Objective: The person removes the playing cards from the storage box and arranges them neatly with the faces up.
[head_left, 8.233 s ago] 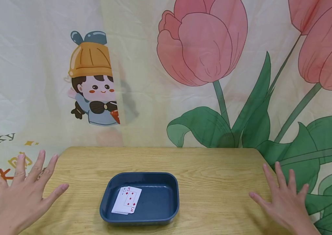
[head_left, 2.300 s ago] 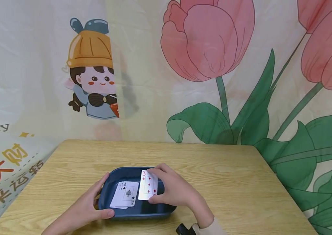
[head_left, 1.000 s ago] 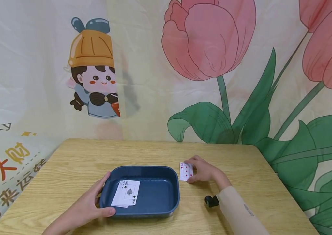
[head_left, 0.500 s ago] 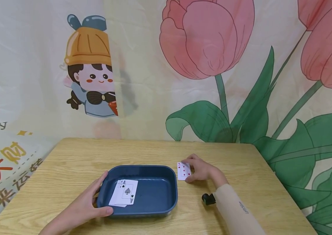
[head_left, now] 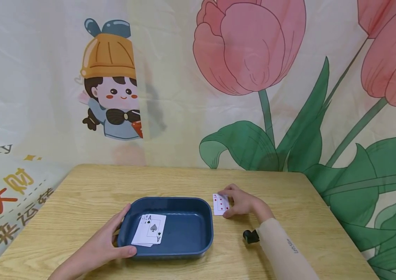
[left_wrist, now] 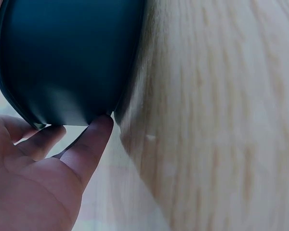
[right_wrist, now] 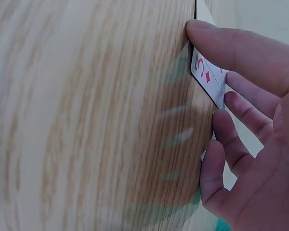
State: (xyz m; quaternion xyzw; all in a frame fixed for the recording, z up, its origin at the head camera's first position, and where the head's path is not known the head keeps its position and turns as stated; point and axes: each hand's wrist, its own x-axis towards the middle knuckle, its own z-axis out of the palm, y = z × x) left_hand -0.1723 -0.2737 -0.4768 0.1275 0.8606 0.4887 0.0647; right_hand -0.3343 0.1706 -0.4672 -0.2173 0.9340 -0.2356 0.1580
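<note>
In the head view, a dark blue tray (head_left: 184, 238) stands on the table, and my left hand (head_left: 105, 243) grips its left end, thumb at the front and fingers at the back. The left wrist view shows those fingertips (left_wrist: 98, 130) against the tray's wall (left_wrist: 67, 53). A pile of playing cards (head_left: 142, 233) lies in the tray's left part, ace of spades on top. To the right of the tray, my right hand (head_left: 242, 203) holds the three of diamonds (head_left: 219, 206) by its edges, flat at the table. In the right wrist view, thumb and fingers span this card (right_wrist: 209, 79).
The wooden table (head_left: 170, 181) reaches back to a printed cloth (head_left: 170, 97) with tulips and a cartoon figure. A small black device (head_left: 251, 236) sits at my right sleeve (head_left: 282, 249).
Both hands were raised apart at first. My left hand took the tray's end; my right hand carried the three of diamonds from the pile to the table, uncovering the ace. Lately almost still.
</note>
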